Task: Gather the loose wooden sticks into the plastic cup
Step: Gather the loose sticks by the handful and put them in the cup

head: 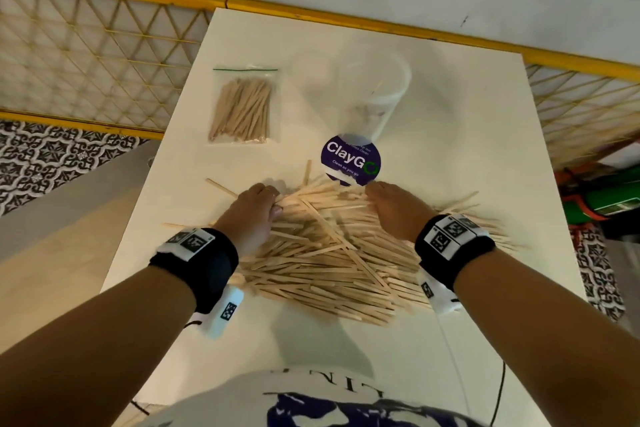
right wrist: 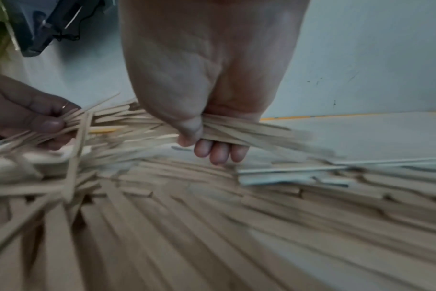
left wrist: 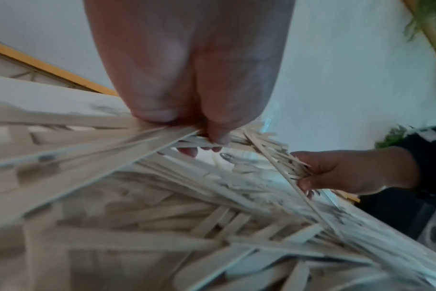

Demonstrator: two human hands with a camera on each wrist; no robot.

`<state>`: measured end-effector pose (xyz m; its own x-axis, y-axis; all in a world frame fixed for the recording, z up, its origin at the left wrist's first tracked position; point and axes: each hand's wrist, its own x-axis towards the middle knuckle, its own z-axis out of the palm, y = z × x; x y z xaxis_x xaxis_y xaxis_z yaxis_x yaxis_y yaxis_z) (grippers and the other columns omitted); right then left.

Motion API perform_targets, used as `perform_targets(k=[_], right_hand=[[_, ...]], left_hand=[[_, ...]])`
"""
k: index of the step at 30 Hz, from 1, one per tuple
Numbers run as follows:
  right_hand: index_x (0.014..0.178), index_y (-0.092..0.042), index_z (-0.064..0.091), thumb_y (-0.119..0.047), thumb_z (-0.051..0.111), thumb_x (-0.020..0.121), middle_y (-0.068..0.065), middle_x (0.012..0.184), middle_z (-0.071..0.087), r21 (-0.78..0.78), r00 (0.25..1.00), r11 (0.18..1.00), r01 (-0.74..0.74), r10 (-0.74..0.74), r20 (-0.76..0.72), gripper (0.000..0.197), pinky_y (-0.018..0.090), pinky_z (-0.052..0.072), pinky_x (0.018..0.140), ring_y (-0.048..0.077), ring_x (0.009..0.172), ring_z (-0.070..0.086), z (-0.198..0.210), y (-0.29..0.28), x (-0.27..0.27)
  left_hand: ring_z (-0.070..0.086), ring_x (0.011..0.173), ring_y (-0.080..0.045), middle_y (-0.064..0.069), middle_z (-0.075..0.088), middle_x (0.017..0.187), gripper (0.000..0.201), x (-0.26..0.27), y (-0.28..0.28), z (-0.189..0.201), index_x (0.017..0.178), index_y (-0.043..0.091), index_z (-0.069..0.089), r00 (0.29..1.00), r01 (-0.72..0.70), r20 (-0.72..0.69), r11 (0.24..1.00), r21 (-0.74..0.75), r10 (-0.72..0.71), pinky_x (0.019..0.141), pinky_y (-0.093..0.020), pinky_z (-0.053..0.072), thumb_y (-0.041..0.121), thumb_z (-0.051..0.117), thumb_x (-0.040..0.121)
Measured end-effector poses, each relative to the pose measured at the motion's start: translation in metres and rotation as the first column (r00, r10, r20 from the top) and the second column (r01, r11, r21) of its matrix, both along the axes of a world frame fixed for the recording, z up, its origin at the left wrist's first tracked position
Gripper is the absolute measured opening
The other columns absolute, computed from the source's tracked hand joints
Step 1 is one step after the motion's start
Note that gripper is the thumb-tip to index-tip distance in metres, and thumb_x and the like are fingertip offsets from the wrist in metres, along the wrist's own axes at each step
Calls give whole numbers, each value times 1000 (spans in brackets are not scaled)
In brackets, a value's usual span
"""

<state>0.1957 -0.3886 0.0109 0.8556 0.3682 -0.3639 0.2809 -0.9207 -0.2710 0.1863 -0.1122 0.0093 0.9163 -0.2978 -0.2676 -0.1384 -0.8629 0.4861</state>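
Observation:
A big heap of loose wooden sticks (head: 329,253) lies across the middle of the white table (head: 467,149). My left hand (head: 258,203) grips a bunch of sticks (left wrist: 162,135) at the heap's far left. My right hand (head: 388,199) grips another bunch of sticks (right wrist: 236,132) at the far right; its curled fingers (right wrist: 219,151) show under them. A clear plastic cup (head: 375,94) stands upright beyond the heap, past a round purple sticker (head: 349,158). In the left wrist view the right hand (left wrist: 341,173) holds sticks too.
A zip bag of wooden sticks (head: 242,107) lies at the table's far left. A yellow lattice railing (head: 97,48) runs behind the table. A few stray sticks (head: 221,187) poke out left of the heap. A cable (head: 498,392) hangs at the near right.

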Motion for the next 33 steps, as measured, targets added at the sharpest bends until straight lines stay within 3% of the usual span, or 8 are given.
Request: perform_targets(k=[3,7,12,17,19,23,27,33], right_hand=[[113,-5,44,-1,43,91,13,106,54,160,991,978,133,-134,-1,22,32,39,72,23,85,54,14,0,8],[90,-16,38,-17,43,99,-1,79,44,358,933,871,336,-359,-3,10,33,27,57,18,68,40,43,8,16],[94,-20,52,-37,58,90,-10,72,54,648,841,596,473,-525,-131,18,15,38,57,0,60,50,70,40,16],[93,-10,59,-46,73,67,8,79,68,814,719,233,532,-632,-289,46,33,53,60,15,69,65,74,80,15],[89,-17,60,-41,72,76,2,81,69,805,675,226,549,-688,-267,30,30,54,62,13,73,67,73,85,18],[99,-15,58,-38,55,91,2,85,69,787,621,189,587,-729,-288,24,29,49,66,16,77,67,66,81,22],[99,-15,54,-29,50,95,5,77,69,782,659,207,588,-683,-315,15,32,54,59,17,65,67,67,73,20],[106,-22,49,-20,49,96,-4,74,59,761,812,430,486,-544,-212,11,18,49,53,-4,58,57,77,79,11]], left_hand=[[48,93,-28,-10,44,104,24,2,3,12,114,3,48,996,-81,30,988,-133,86,77,-31,33,19,39,99],[51,88,-22,-4,42,98,12,9,-7,28,94,13,41,974,-204,17,912,-356,224,66,-31,38,23,36,99],[49,71,-13,-1,53,85,19,18,-53,45,81,19,43,925,-366,-165,685,-630,343,58,-17,41,14,36,98],[58,80,5,3,61,94,24,13,-98,58,115,5,50,979,-191,-97,646,-739,178,70,-15,46,15,37,97],[59,97,3,2,63,103,30,11,-104,59,120,10,50,987,-134,-41,651,-747,156,83,-17,48,16,36,94],[55,67,7,5,58,80,20,17,-97,63,86,24,50,991,-82,20,713,-696,133,64,-7,40,5,46,93],[61,90,-10,-1,59,104,16,28,-76,59,101,17,58,978,-181,-15,803,-567,210,78,-24,50,29,59,90],[48,124,-4,6,57,129,77,49,-73,113,135,28,35,981,-187,-106,657,-731,161,99,-19,37,49,72,70]])
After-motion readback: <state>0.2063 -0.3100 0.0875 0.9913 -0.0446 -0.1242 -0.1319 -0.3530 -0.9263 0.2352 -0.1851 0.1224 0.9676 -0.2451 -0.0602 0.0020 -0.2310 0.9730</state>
